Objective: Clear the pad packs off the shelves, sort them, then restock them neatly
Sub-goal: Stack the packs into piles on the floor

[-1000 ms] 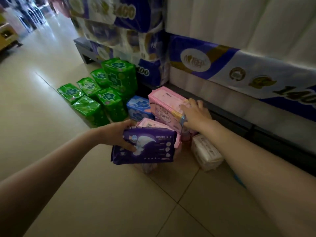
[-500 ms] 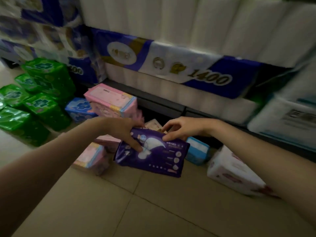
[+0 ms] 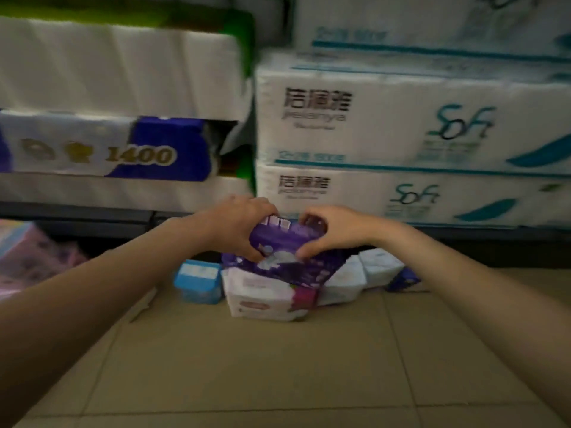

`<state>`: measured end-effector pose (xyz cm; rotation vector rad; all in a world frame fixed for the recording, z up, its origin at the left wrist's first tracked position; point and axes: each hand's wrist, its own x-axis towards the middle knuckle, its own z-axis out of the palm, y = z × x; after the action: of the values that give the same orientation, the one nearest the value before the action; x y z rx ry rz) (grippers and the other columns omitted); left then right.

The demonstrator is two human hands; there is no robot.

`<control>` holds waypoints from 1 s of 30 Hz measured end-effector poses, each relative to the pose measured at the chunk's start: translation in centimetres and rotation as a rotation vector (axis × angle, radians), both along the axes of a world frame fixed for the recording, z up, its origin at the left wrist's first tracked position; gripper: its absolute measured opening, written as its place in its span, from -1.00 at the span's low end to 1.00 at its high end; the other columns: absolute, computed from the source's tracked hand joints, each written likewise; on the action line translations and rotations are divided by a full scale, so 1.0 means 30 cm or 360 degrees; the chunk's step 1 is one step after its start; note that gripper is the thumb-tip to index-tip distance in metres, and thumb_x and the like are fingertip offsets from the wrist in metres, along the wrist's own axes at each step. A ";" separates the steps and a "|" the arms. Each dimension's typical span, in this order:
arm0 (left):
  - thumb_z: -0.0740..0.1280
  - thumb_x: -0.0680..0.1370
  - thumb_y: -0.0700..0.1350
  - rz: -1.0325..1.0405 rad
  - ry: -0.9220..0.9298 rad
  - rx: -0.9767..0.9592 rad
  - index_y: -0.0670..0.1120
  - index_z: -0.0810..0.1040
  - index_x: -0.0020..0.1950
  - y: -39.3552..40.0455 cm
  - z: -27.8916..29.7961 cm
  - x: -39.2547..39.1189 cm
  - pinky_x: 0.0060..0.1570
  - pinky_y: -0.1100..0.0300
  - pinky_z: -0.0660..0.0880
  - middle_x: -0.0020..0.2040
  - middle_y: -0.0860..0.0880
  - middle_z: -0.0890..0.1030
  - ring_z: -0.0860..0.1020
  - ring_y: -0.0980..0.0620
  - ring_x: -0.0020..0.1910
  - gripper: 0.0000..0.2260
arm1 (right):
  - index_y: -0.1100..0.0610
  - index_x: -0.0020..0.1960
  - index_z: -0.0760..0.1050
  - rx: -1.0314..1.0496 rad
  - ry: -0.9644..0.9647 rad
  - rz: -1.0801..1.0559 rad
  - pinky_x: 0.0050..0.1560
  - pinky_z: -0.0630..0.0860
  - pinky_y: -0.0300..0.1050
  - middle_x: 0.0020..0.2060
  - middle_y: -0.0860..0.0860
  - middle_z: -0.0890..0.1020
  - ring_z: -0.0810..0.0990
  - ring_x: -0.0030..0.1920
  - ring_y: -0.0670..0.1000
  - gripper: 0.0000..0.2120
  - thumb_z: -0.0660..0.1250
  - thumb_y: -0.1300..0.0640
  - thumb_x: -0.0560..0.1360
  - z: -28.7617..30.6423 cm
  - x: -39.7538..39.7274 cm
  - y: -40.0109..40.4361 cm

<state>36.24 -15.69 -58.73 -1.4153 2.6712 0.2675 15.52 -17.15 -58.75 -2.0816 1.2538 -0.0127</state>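
Both hands hold the purple pack [image 3: 282, 251] low over the floor [image 3: 278, 366], the left hand [image 3: 238, 227] curled round its left end and the right hand [image 3: 332, 231] pinching its right end between thumb and bent fingers, probably to keep the soft wrapper square. It sits on or just above a white pack [image 3: 262, 299], with a blue pack [image 3: 199, 281] beside it and more white packs [image 3: 364, 273] to the right, which reads as sorting like with like below the shelf [image 3: 77, 211]

Single head-worn view, angled forward and down. Close above beige tiled floor [image 3: 278, 366], facing stacked white tissue bales [image 3: 401, 125] nearby.
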 end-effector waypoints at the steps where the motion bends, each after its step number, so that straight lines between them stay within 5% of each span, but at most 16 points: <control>1: 0.47 0.35 0.10 -0.0156 -0.0107 -0.0230 0.04 0.35 0.30 -0.001 0.001 -0.044 0.21 0.10 0.28 0.24 0.04 0.43 0.38 0.02 0.21 -0.42 | 0.04 0.06 0.48 0.0171 -0.0154 -0.0137 -0.18 0.39 -0.28 -0.07 -0.06 0.58 0.52 -0.08 -0.06 -0.68 0.43 -0.08 0.41 0.008 -0.068 0.000; 4: 0.52 0.27 0.06 -0.0621 -0.0068 -0.0898 -0.01 0.44 0.20 0.011 -0.011 -0.147 0.16 0.01 0.34 0.12 -0.03 0.56 0.48 -0.07 0.12 -0.44 | 0.04 0.10 0.50 0.0408 -0.0451 -0.0527 0.01 0.45 -0.10 0.08 0.05 0.61 0.57 0.00 -0.01 -0.72 0.33 -0.08 0.46 -0.004 -0.270 -0.011; 7: 0.39 0.37 -0.01 -0.0857 0.0189 -0.1224 -0.05 0.39 0.22 0.017 -0.037 -0.232 0.15 0.02 0.26 0.16 -0.05 0.51 0.39 -0.07 0.11 -0.55 | 0.08 0.17 0.49 0.0716 -0.0570 -0.0515 0.26 0.42 0.07 0.11 0.07 0.61 0.57 0.07 0.02 -0.44 0.44 -0.16 0.26 -0.063 -0.399 0.004; 10: 0.28 0.48 -0.04 -0.1017 0.0202 -0.1379 -0.05 0.37 0.24 0.021 -0.055 -0.302 0.17 -0.02 0.27 0.20 -0.06 0.38 0.38 -0.07 0.12 -0.66 | 0.13 0.24 0.45 0.1206 -0.0797 -0.0449 0.11 0.56 -0.03 0.09 0.11 0.64 0.61 0.05 0.04 -0.16 0.63 -0.14 0.06 -0.116 -0.487 0.027; 13: 0.26 0.50 -0.09 -0.1090 0.0207 -0.1403 -0.05 0.36 0.20 0.015 -0.071 -0.362 0.15 -0.02 0.29 0.16 -0.09 0.37 0.39 -0.08 0.07 -0.71 | 0.12 0.17 0.48 0.1438 -0.0874 -0.0397 -0.08 0.61 -0.10 0.01 0.09 0.67 0.66 -0.04 0.02 -0.21 0.66 -0.01 0.01 -0.154 -0.549 0.047; 16: 0.41 0.33 -0.04 -0.1029 0.0081 -0.1280 -0.04 0.35 0.21 -0.012 -0.101 -0.420 0.12 -0.01 0.26 0.16 -0.12 0.35 0.36 -0.10 0.06 -0.50 | 0.10 0.13 0.51 0.1274 -0.0776 -0.0561 -0.02 0.62 -0.05 -0.02 0.07 0.68 0.67 -0.06 0.01 -0.24 0.67 -0.02 -0.01 -0.184 -0.598 0.054; 19: 0.57 0.13 0.09 -0.0916 -0.0147 -0.1038 -0.02 0.33 0.27 -0.050 -0.152 -0.480 0.10 0.00 0.26 0.19 -0.13 0.37 0.36 -0.11 0.08 -0.21 | 0.16 0.19 0.49 0.0974 -0.0512 -0.0758 -0.21 0.64 -0.11 -0.08 0.06 0.69 0.68 -0.18 -0.02 -0.47 0.55 0.09 0.27 -0.186 -0.697 0.044; 20: 0.58 0.10 0.11 -0.0857 -0.0180 -0.0993 -0.02 0.34 0.27 -0.061 -0.171 -0.507 0.09 0.01 0.27 0.18 -0.12 0.40 0.38 -0.11 0.08 -0.18 | 0.15 0.20 0.49 0.0909 -0.0400 -0.0769 -0.14 0.64 -0.05 -0.05 0.07 0.69 0.68 -0.13 0.02 -0.43 0.56 0.07 0.25 -0.184 -0.741 0.042; 22: 0.59 0.09 0.05 -0.0769 -0.0160 -0.0966 -0.04 0.37 0.25 -0.077 -0.211 -0.567 0.04 0.04 0.28 0.15 -0.12 0.49 0.45 -0.11 0.05 -0.20 | 0.14 0.18 0.47 0.0823 -0.0177 -0.0765 0.05 0.59 0.10 -0.02 0.04 0.67 0.66 -0.01 0.08 -0.37 0.59 0.03 0.18 -0.178 -0.831 0.044; 27: 0.52 0.15 -0.03 -0.0770 -0.0039 -0.0822 -0.06 0.38 0.22 -0.106 -0.312 -0.757 -0.01 0.09 0.30 0.10 -0.09 0.59 0.58 -0.10 0.00 -0.33 | 0.06 0.30 0.32 0.0689 -0.0067 -0.0862 -0.07 0.59 -0.12 -0.01 -0.08 0.54 0.60 -0.04 -0.04 -0.39 0.51 0.18 0.34 -0.175 -1.005 0.077; 30: 0.26 0.27 0.20 -0.0354 0.0448 0.0082 -0.09 0.30 0.36 -0.104 -0.329 -0.909 0.10 0.17 0.42 0.23 -0.07 0.49 0.51 -0.04 0.14 -0.28 | 0.03 0.27 0.32 0.0627 -0.0172 -0.0966 0.00 0.59 0.00 0.08 -0.03 0.51 0.59 -0.04 -0.02 -0.39 0.52 0.23 0.33 -0.197 -1.101 0.101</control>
<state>8.98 -18.82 -68.59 -1.1261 2.9879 0.5466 -17.52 -14.14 -64.66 -1.3015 1.6233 -0.1380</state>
